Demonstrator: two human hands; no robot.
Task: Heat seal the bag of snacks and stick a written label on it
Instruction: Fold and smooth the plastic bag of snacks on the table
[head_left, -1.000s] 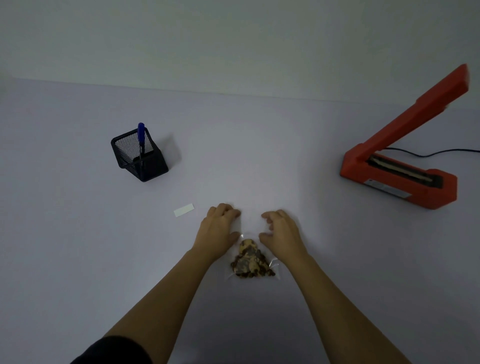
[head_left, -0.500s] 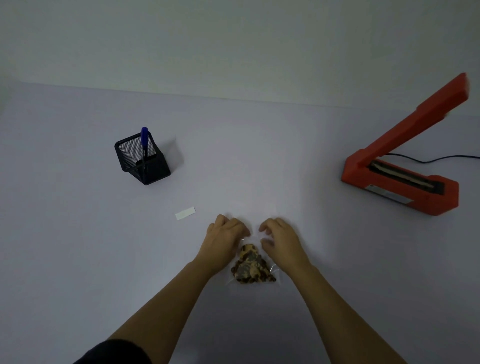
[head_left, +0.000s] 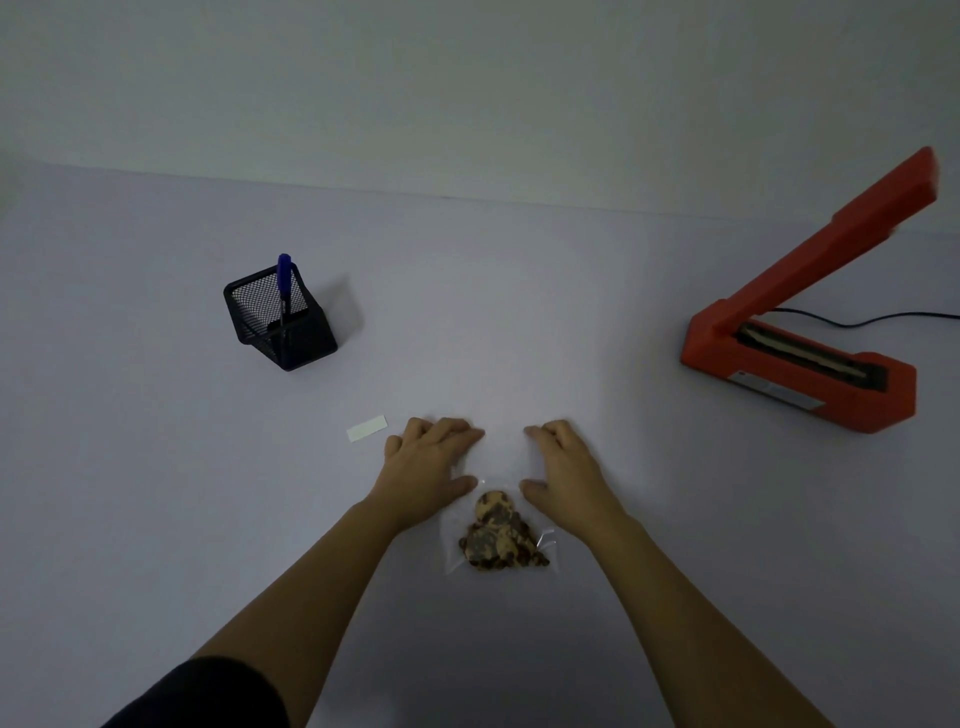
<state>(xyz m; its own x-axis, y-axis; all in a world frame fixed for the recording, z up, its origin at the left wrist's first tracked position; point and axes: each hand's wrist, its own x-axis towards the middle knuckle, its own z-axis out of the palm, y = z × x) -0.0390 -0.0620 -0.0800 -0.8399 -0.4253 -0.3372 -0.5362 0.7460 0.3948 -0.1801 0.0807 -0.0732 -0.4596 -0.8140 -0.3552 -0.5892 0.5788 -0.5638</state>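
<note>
Leftmost, in the upper left of the frame, a black mesh pen holder (head_left: 283, 332) stands on the pale bench (head_left: 156, 493) with a blue pen (head_left: 284, 278) upright inside it. Below and to its right a small white label (head_left: 367, 428) lies flat, just beside the left hand (head_left: 431, 462). That hand rests knuckles-up near the centre, its fingers (head_left: 457, 431) bent and close together, their tips down at the far left edge of the clear bag of snacks (head_left: 498, 538); whether they pinch the film I cannot tell. The bag lies flat between the two wrists, cookies heaped in its near end. The right hand (head_left: 563, 467) mirrors the left, fingers curled and close together at the bag's far right edge, its grip equally unclear. At the right edge sits the orange heat sealer (head_left: 795, 364), arm raised, with a black cord (head_left: 872, 318) behind it.
</note>
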